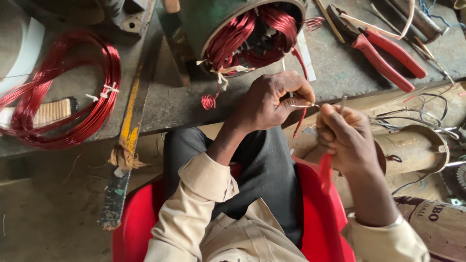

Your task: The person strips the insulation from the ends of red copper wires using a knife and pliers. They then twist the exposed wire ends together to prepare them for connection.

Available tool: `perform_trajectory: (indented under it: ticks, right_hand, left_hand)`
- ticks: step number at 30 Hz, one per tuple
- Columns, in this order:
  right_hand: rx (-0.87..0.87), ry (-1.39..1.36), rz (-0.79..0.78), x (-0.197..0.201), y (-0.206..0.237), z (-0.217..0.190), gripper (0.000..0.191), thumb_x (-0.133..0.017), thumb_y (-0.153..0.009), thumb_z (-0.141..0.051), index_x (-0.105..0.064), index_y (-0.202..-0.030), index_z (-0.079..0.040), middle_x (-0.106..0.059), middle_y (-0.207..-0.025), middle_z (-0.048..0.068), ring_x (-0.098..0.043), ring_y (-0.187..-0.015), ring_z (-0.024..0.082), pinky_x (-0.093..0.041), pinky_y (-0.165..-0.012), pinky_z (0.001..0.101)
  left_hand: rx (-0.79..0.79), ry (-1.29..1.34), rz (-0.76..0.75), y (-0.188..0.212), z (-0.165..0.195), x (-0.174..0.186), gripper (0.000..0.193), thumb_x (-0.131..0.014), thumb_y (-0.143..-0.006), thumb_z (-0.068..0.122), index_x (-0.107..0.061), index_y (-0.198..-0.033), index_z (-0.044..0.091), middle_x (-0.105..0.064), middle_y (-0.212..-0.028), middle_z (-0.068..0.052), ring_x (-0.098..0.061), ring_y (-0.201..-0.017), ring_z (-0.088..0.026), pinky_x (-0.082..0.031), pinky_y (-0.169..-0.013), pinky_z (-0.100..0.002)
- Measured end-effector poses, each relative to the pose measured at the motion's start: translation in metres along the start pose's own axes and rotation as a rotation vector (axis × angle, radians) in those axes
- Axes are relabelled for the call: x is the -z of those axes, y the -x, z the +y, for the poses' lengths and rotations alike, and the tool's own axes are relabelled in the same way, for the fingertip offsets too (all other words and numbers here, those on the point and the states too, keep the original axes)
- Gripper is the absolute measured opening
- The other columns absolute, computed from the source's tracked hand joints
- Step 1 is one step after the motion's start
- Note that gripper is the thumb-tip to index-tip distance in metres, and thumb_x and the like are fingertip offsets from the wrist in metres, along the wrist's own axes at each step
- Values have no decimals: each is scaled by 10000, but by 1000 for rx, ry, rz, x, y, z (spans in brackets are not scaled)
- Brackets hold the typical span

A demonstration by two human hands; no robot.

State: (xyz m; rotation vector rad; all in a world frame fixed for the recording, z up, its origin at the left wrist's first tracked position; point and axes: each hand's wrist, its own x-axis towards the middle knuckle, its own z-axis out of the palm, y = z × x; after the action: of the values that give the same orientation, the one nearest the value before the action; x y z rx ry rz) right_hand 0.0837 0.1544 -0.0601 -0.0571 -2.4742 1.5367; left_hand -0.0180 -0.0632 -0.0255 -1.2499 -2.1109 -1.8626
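My left hand [273, 99] pinches a thin pale sleeve on a red wire [302, 63] that runs up to the motor stator. My right hand [345, 136] is closed around a small thin tool or wire end, its tip pointing up near the left fingers. The two hands almost touch over my lap. The green motor stator [233, 24] lies on the bench edge, filled with red copper windings [252, 36] tied with pale string.
A loose coil of red wire [63, 92] lies at the bench's left. Red-handled pliers [383, 48] rest at the right. A red plastic chair [141, 218] is under me. A cylindrical motor part [412, 150] and dark cables sit on the floor at right.
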Motion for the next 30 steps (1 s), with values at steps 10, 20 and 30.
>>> perform_trajectory:
  ticks: [10, 20, 30]
  right_hand:
    - [718, 381, 4, 14, -22, -31, 166, -716, -995, -40, -713, -1162, -47, -704, -905, 118, -683, -740, 162, -521, -614, 262]
    - [-252, -630, -3, 25, -13, -8, 404, -511, -1096, -371, -649, -1246, -22, -602, -879, -12, -446, -604, 42, -359, -513, 210]
    - [-71, -862, -236, -10, 8, -22, 481, -677, -1023, -142, -532, -1477, -75, -605, -865, 25, -500, -667, 56, -419, -568, 202]
  left_hand:
    - [23, -19, 15, -1, 3, 1, 93, -763, -908, 93, -696, -957, 52, -712, -910, -53, -719, -863, -193, -565, -778, -304]
    - [30, -53, -1, -3, 2, -1, 97, -767, -909, 121, -702, -946, 58, -698, -898, -55, -712, -847, -200, -561, -755, -313]
    - [26, -38, 17, -1, 0, -3, 132, -788, -893, 118, -691, -950, 47, -712, -920, -56, -721, -853, -193, -569, -762, -306]
